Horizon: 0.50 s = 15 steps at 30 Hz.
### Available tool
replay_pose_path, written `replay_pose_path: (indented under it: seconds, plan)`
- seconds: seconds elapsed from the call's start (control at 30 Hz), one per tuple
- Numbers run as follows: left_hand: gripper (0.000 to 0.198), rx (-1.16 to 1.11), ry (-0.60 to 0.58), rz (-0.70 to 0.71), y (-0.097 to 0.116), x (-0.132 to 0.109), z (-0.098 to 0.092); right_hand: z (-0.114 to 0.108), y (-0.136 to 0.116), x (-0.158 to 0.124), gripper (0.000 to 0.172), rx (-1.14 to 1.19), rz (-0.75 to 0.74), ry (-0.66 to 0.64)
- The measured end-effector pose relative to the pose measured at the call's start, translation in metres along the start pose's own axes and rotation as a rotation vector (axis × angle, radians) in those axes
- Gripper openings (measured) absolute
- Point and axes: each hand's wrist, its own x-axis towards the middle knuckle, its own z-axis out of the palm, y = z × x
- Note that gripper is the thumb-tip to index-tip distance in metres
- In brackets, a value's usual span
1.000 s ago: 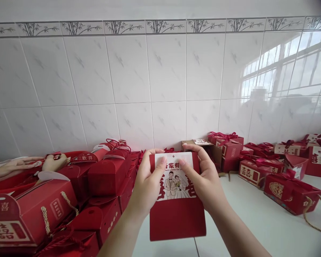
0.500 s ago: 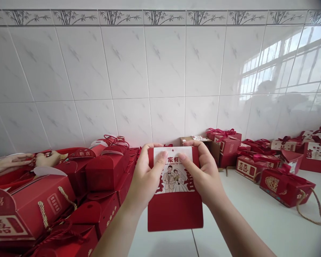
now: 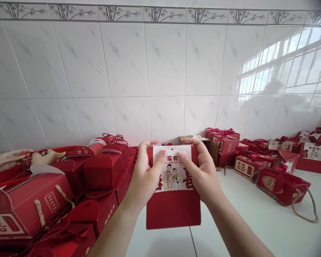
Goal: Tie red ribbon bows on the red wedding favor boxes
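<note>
Between my hands, above the white table, is a red wedding gift box (image 3: 173,210) with a white printed panel of a bride and groom and red characters. My left hand (image 3: 147,175) grips its upper left edge, thumb pressed on the panel and fingers curled behind. My right hand (image 3: 203,173) grips the upper right edge in the same way. A small hole shows near the panel's top. The back of the box is hidden from me.
Red gift boxes (image 3: 104,170) are piled high on the left, some with rope handles. Another person's hands (image 3: 40,159) work behind them. On the white table (image 3: 230,221) at right stand ribboned boxes (image 3: 280,185) and a brown carton (image 3: 213,150). A tiled wall closes the back.
The view has shifted slightly, so most things sit a little further left and up. My grip on the gift box is the same. The other person's hands have moved a little.
</note>
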Motion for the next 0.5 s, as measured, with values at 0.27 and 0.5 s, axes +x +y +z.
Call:
replay_pose_path:
  seconds: [0.27, 0.5]
  plan:
    - [0.038, 0.018, -0.047, 0.009, -0.0009, 0.0004, -0.0013, -0.0005, 0.0015, 0.0004, 0.017, -0.003, -0.056, -0.011]
    - [0.035, -0.009, -0.046, 0.030, -0.0015, -0.0001, -0.0003, -0.0008, 0.0027, -0.0009, 0.015, 0.081, -0.011, -0.043]
